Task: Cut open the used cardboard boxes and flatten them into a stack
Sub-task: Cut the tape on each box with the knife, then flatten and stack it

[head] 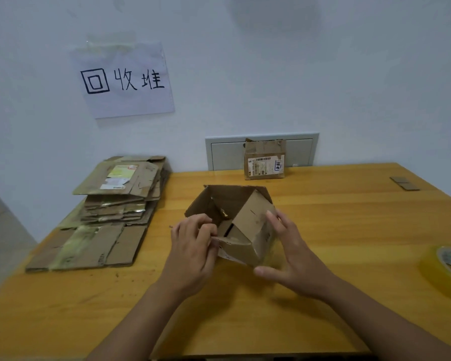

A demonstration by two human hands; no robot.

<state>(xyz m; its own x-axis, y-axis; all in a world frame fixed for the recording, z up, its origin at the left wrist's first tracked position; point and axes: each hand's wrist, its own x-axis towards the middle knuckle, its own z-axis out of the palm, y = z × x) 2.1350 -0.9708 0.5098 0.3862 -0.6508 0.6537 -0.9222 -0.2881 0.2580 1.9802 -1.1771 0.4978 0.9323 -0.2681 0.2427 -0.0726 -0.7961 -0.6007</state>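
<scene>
A small brown cardboard box (248, 222) with its flaps open stands tilted in the middle of the wooden table (349, 230). My left hand (193, 248) pinches a near flap of this box with curled fingers. My right hand (289, 251) lies against the box's right side, fingers spread and straight, thumb below the near corner. A stack of flattened cardboard boxes (115, 204) lies at the table's left edge. Another small box (264, 160) with a shipping label stands at the back against the wall.
A roll of clear tape (445, 267) sits at the right edge of the table. A small piece of cardboard (404, 183) lies at the far right. A paper sign (125, 79) with handwritten characters hangs on the wall above the stack.
</scene>
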